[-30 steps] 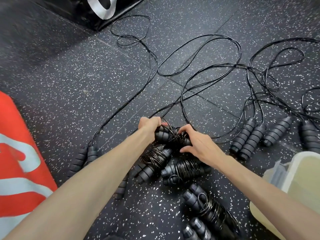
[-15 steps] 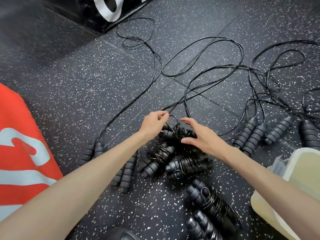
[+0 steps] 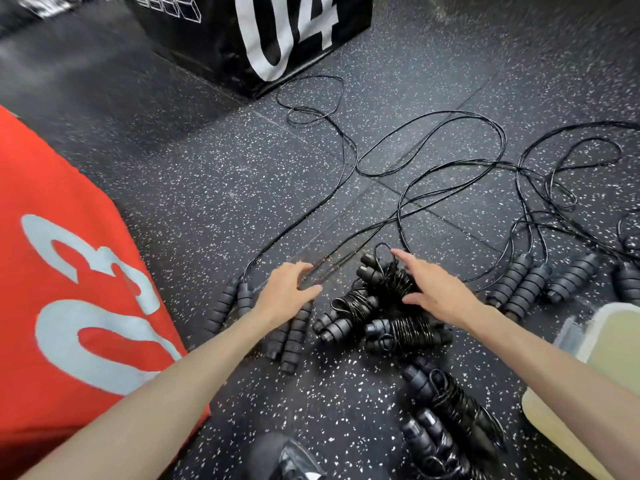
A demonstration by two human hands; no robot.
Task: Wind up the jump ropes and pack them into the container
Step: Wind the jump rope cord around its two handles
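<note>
Item: wound jump-rope bundles, two, lying nearest us, below our right hand, cord wrapped around paired handles. Item: pale container, sitting to the right of that hand's forearm, only partly in view.

Item: three more wound bundles, heaped between our hands. We are holding our right hand spread, fingers relaxed, over the farthest bundle; whether it is touching the cord we cannot tell.

Item: our left hand, fingers loosely extended and gripping nothing, hovering over a pair of unwound handles that are lying side by side under its wrist. Another pair of handles is lying just left of it, its cord trailing away past the fingertips.

Item: loose handles, several, resting right of our right hand.

Item: loose black cords, looping over the speckled floor beyond both hands.

Item: red padded block, sitting well left of our left hand. Item: black box marked 04, standing farthest away.
</note>
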